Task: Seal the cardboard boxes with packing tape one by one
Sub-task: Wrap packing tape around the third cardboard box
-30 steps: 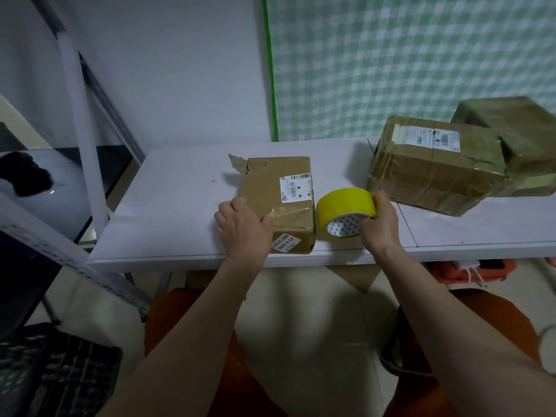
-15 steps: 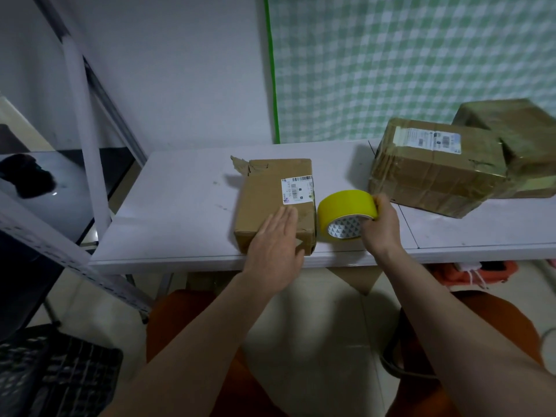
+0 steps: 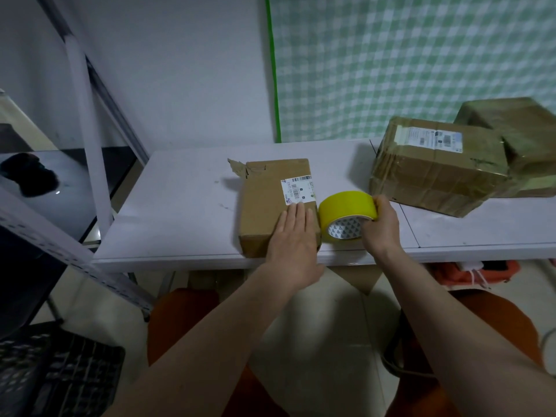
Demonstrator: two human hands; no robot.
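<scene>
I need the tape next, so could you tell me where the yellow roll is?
The yellow tape roll stands on edge near the table's front edge, gripped by the right hand, beside the small box.

barcode labels on the small box [image 3: 270, 206] and taped box [image 3: 436, 167], print unreadable.

White flat tabletop [image 3: 180, 206] against wall, thin seam line on right part. Small brown cardboard box with white barcode label [image 3: 270, 206] lies flat near front edge, torn flap at far left corner. Yellow packing tape roll [image 3: 346, 207] stands on edge just beside it. Two larger tape-wrapped brown boxes [image 3: 436, 167] sit touching at right rear.
</scene>
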